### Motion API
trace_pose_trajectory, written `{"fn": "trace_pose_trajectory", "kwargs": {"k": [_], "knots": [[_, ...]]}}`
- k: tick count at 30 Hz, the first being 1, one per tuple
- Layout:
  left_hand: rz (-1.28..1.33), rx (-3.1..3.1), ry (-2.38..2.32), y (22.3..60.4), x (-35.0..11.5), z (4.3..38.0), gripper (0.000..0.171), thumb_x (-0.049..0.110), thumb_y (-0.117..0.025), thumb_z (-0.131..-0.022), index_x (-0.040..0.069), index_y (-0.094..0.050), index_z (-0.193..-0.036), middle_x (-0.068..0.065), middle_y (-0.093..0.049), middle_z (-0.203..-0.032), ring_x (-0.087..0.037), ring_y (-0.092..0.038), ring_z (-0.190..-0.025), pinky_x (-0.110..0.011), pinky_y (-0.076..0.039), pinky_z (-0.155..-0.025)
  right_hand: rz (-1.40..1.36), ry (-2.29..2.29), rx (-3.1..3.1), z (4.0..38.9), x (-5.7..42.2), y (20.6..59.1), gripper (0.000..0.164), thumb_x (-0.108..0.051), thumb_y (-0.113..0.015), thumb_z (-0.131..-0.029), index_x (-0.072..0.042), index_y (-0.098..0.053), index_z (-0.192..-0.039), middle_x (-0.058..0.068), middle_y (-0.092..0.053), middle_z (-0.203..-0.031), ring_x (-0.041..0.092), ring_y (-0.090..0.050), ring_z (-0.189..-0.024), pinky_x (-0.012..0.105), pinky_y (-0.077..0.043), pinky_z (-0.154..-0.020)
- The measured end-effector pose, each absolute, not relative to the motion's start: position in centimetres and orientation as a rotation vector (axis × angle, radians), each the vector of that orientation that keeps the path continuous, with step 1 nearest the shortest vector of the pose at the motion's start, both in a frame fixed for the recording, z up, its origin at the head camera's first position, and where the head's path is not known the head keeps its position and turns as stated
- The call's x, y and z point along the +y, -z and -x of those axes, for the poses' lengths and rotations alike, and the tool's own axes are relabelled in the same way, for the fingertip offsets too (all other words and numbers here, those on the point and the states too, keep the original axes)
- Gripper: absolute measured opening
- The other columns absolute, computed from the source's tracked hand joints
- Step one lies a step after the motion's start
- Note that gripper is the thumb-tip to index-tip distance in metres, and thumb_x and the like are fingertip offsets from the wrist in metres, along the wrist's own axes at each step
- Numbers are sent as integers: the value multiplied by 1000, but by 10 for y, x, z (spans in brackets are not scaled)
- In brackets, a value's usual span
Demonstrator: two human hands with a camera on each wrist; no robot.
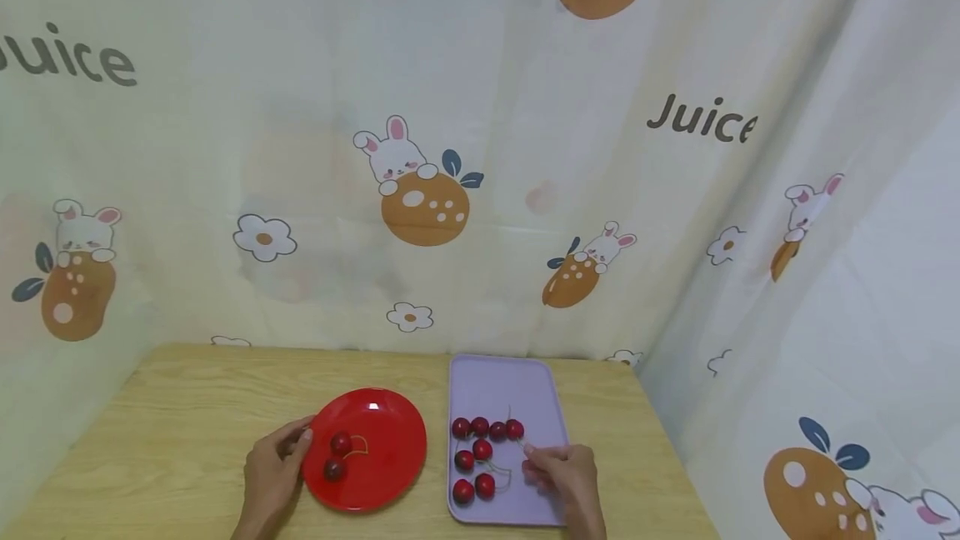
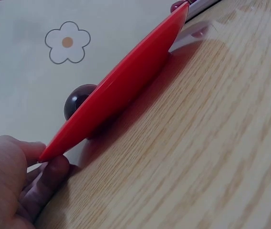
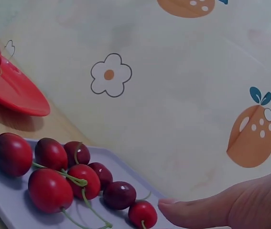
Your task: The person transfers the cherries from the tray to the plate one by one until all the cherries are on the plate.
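My left hand [image 1: 272,467] pinches the left rim of a red plate [image 1: 397,473], thumb above and fingers below. Two cherries, an upper one [image 1: 341,442] and a darker lower one [image 1: 334,468], lie on its left part with stems attached. To the right, a lilac tray [image 1: 502,382] carries several cherries, some in a row and others below it. My right hand [image 1: 566,477] is over the tray's right side, its fingertips pinching the stem of the row's rightmost cherry [image 1: 514,429]. In the right wrist view the thumb [image 3: 197,210] reaches beside that cherry; the other fingers are out of frame.
Plate and tray stand side by side on a wood-grain table [image 1: 217,390], a narrow strip of tabletop between them. A pale curtain [image 1: 322,107] printed with rabbits, fruit and flowers hangs behind the table and along its sides.
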State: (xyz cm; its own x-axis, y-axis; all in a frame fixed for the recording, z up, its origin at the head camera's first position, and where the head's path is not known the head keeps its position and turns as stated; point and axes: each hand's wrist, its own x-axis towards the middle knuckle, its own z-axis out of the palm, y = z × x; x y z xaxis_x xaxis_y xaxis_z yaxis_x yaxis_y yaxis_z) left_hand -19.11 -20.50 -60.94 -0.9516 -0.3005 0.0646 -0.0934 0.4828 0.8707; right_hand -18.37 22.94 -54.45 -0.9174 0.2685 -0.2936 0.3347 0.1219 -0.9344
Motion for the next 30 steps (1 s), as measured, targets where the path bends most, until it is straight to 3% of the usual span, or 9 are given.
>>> {"fn": "trace_pose_trajectory", "kwargs": {"k": [11, 23, 30], "knots": [[-350, -2528, 1453, 605, -203, 189, 32, 14, -65, -110, 5, -73, -140, -18, -79, -122, -8, -66, -87, -21, -48, -73, -509, 1968, 2244, 180, 219, 556, 27, -7, -83, -93, 16, -77, -106, 17, -82, -81, 15, -79, -66, 23, -58, -56], [-350, -2529, 1471, 606, -205, 188, 33, 16, -65, -111, 5, -72, -141, -19, -78, -123, -9, -66, -88, -21, -48, -73, -520, 1956, 2206, 184, 210, 557, 18, -2, -83, -92, 12, -79, -104, 15, -83, -82, 13, -79, -68, 22, -59, -58], [-359, -2529, 1472, 607, -204, 192, 33, 13, -64, -111, 4, -72, -141, -19, -78, -124, -14, -68, -92, -21, -49, -72, -506, 2024, 2218, 183, 203, 556, 20, 3, -83, -90, 16, -77, -103, 14, -81, -74, 11, -77, -64, 20, -56, -54]]}}
